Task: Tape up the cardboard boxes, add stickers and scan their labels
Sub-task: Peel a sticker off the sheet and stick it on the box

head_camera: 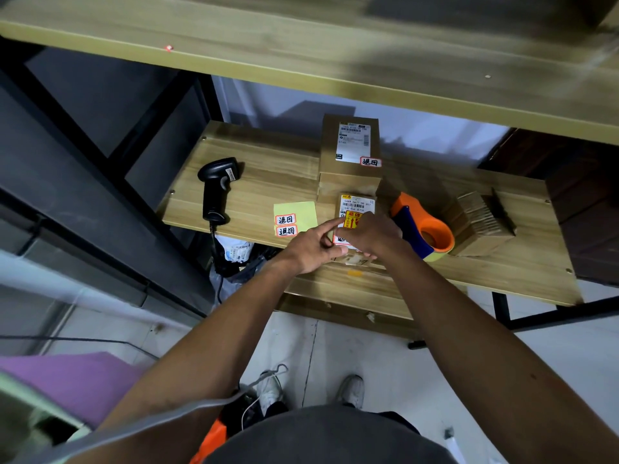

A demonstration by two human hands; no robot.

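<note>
- The small box sits near the front edge of the counter, under both hands.
- The left hand pinches its 9 o'clock side, with the pointer finger on a red-and-yellow sticker.
- The right hand curls over its top.
- The tape holder is at 3 o'clock and the sticker sheet at 9 o'clock.

Light wood-grain desk. Black handheld barcode scanner left. Pale yellow backing sheet, white stickers with red borders. Large brown cardboard box far, white label. Small brown cardboard box: white barcode label, yellow-red sticker. Orange-and-blue tape dispenser right. Purple sheet near left.
</note>
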